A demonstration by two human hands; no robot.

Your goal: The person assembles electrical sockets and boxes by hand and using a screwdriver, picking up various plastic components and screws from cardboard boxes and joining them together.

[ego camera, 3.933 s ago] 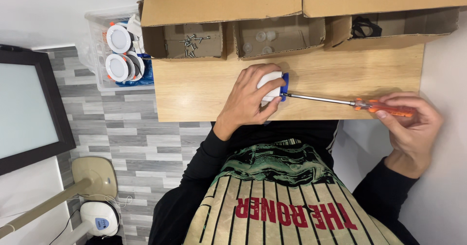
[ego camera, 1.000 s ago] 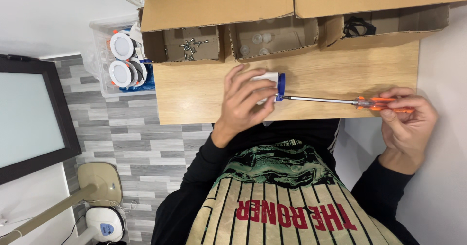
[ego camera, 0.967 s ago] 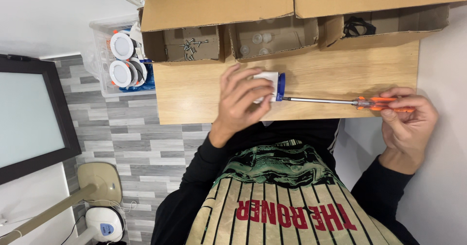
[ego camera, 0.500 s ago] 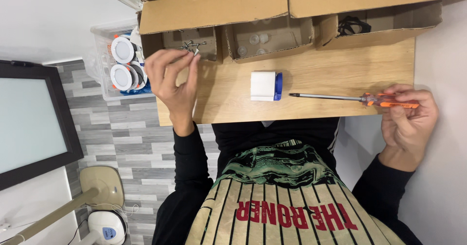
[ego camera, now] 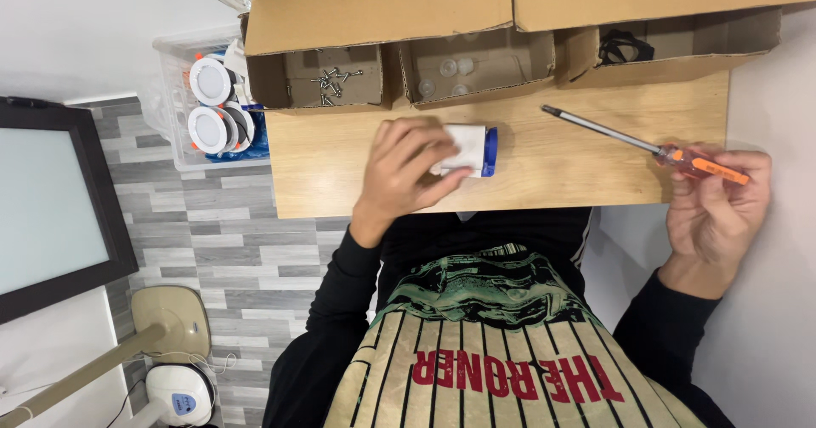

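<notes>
my left hand (ego camera: 408, 173) curls its fingers over the white and blue box (ego camera: 469, 149) at mid-frame on the wooden table (ego camera: 561, 164). my right hand (ego camera: 714, 215), far right, pinches the orange-handled screwdriver (ego camera: 646, 145). open cardboard boxes (ego camera: 476, 28) line the top edge; grey tiled floor (ego camera: 212, 258) lower left.

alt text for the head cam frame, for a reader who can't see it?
Seen from above, the left hand rests on a small white and blue block on a wooden table, while the right hand holds an orange-handled screwdriver. Open cardboard boxes line the far edge.
</notes>
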